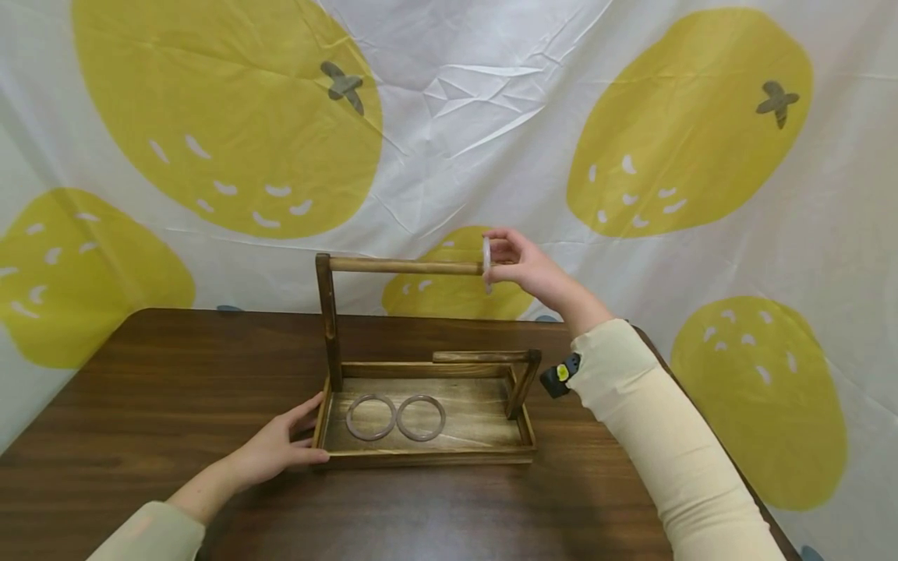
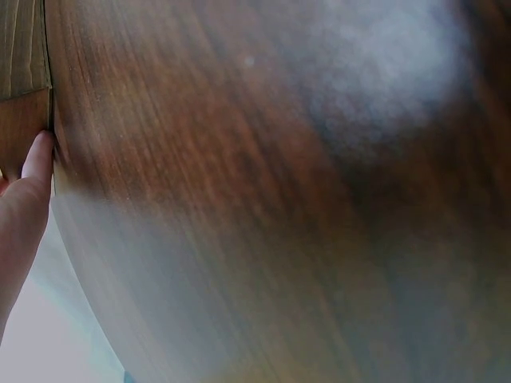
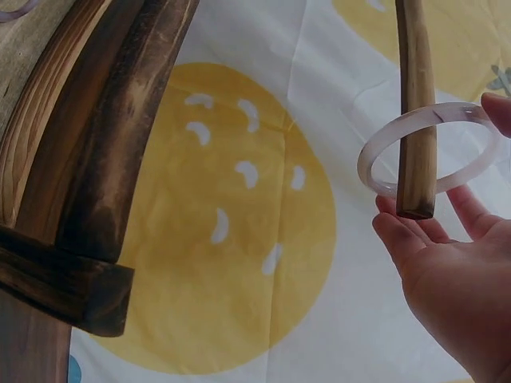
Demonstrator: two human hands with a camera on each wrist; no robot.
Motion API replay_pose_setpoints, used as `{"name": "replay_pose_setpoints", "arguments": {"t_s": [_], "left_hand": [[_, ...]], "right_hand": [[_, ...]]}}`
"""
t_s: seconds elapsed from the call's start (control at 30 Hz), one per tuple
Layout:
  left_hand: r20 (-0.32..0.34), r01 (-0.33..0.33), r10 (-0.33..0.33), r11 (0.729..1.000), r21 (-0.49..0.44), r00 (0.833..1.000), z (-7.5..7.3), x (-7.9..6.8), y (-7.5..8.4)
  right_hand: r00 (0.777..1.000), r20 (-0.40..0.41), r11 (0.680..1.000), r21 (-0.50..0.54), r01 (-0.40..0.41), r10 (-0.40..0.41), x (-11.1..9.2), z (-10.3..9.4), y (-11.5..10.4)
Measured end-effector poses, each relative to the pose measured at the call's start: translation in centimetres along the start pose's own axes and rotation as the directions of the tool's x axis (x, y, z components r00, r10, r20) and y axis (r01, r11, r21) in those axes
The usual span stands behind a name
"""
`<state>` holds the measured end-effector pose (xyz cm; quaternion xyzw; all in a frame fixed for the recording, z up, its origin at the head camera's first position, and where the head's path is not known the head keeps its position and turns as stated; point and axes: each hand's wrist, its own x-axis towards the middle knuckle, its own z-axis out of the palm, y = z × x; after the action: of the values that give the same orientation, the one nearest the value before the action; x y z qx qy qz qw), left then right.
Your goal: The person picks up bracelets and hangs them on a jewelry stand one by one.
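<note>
A wooden bangle stand with a tray base sits on the table. Its tall post bears an upper rod that reaches right. My right hand pinches a pale translucent bangle between thumb and fingers at that rod's free end. In the right wrist view the rod's tip passes through the bangle. Down at the tray's left end, my left hand lies with its fingers on the side wall and its thumb at the front corner. Two more bangles, a left one and a right one, lie flat in the tray.
A shorter post at the tray's right end carries a lower rod that points left. The dark wooden table extends around the stand. Behind it hangs a white curtain with large yellow fruit prints.
</note>
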<state>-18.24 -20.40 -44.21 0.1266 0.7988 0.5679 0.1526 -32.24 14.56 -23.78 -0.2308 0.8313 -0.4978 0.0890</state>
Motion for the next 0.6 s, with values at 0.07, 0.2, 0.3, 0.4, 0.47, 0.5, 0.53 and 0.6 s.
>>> {"name": "replay_pose_setpoints", "arguments": {"t_s": [0.07,0.2,0.3,0.4,0.47,0.5,0.53,0.6], "left_hand": [[0.003,0.001,-0.001,1.000,-0.001,1.000,0.0,0.0,0.0],[0.001,-0.001,0.001,1.000,-0.003,1.000,0.0,0.0,0.0],[-0.002,-0.004,0.004,1.000,-0.009,1.000,0.0,0.0,0.0],[-0.003,-0.006,0.006,1.000,-0.010,1.000,0.0,0.0,0.0],[-0.004,-0.006,0.006,1.000,-0.013,1.000,0.0,0.0,0.0],[-0.005,-0.005,0.005,1.000,-0.015,1.000,0.0,0.0,0.0],[-0.005,-0.004,0.004,1.000,-0.016,1.000,0.0,0.1,-0.1],[-0.006,-0.003,0.003,1.000,-0.019,1.000,0.0,0.1,-0.1]], "right_hand": [[1.000,0.002,1.000,-0.007,0.004,-0.004,0.1,0.0,-0.1],[1.000,0.013,1.000,-0.027,0.006,-0.005,0.0,0.2,-0.5],[1.000,0.022,0.999,-0.050,0.010,-0.009,0.0,0.3,-0.9],[0.999,0.030,0.998,-0.066,0.017,-0.015,0.1,0.4,-1.0],[0.999,0.036,0.997,-0.076,0.024,-0.021,0.2,0.5,-1.1],[0.999,0.036,0.997,-0.078,0.027,-0.024,0.3,0.5,-1.1],[0.999,0.037,0.996,-0.084,0.030,-0.027,0.3,0.6,-1.2],[0.999,0.034,0.995,-0.093,0.034,-0.031,0.4,0.7,-1.3]]}}
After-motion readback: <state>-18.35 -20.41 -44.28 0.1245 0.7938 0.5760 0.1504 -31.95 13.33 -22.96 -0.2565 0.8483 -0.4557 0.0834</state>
